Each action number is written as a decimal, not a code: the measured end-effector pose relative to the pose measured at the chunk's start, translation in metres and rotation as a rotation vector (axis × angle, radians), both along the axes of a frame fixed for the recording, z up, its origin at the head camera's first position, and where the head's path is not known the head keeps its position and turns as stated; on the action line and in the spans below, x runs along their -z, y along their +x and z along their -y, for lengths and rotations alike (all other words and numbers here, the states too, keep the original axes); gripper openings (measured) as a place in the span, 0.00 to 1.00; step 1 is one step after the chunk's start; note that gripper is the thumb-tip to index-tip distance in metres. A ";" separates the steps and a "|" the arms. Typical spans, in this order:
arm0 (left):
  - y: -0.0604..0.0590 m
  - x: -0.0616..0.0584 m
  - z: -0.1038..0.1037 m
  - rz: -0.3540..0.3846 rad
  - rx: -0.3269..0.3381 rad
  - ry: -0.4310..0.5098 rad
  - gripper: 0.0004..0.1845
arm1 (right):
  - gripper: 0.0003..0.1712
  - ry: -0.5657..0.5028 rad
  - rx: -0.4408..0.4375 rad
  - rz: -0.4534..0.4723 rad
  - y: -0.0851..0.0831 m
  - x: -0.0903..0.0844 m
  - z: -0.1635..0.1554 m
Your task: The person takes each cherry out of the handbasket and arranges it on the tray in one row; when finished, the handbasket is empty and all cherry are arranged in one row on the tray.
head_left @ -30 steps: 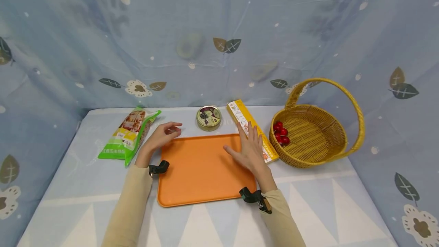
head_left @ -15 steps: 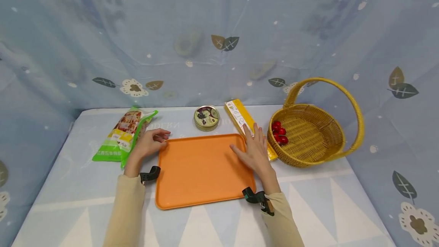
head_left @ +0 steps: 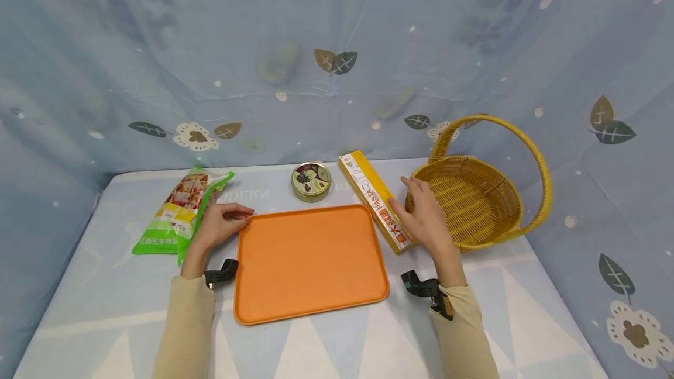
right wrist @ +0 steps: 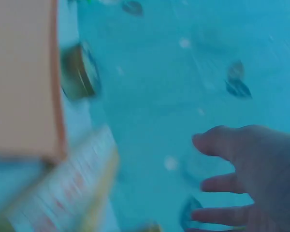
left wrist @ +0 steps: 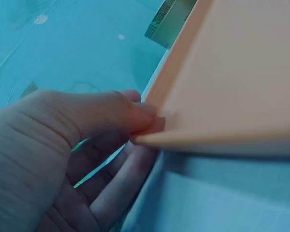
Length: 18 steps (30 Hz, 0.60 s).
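Observation:
My left hand (head_left: 213, 227) pinches the far left corner of an orange tray (head_left: 310, 265). In the left wrist view the thumb lies over the rim of the tray (left wrist: 237, 72), with other fingers beneath the corner. Fingers spread, my right hand (head_left: 427, 215) hovers at the left side of a woven basket (head_left: 474, 197) with a tall handle. It holds nothing and hides the cherries seen there earlier. A yellow and white pasta box (head_left: 375, 202) lies between the tray and that hand. The right wrist view is blurred; there the right hand (right wrist: 266, 179) appears with fingers extended.
A green bag of packaged food (head_left: 176, 215) lies left of the tray, beside my left forearm. Behind the tray stands a round tin (head_left: 310, 182), near the patterned cloth wall (head_left: 284, 110) at the table's back edge.
My left hand has moved left and down to the tray's corner and taken hold of it. My right hand has moved right, from over the tray and pasta box to the basket's side.

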<state>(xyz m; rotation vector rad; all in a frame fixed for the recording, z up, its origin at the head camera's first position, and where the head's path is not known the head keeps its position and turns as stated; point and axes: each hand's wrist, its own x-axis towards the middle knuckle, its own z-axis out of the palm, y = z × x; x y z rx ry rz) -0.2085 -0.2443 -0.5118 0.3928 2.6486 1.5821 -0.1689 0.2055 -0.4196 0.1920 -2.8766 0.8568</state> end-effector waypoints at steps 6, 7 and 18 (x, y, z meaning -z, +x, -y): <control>0.005 -0.015 -0.003 0.027 0.042 -0.003 0.13 | 0.32 -0.003 -0.069 0.249 -0.028 -0.021 -0.052; 0.002 -0.009 -0.001 0.035 0.051 0.005 0.13 | 0.32 -0.003 -0.084 0.279 -0.034 -0.021 -0.058; -0.008 0.009 0.007 0.052 0.239 0.047 0.14 | 0.29 -0.036 -0.138 0.390 -0.050 0.002 -0.074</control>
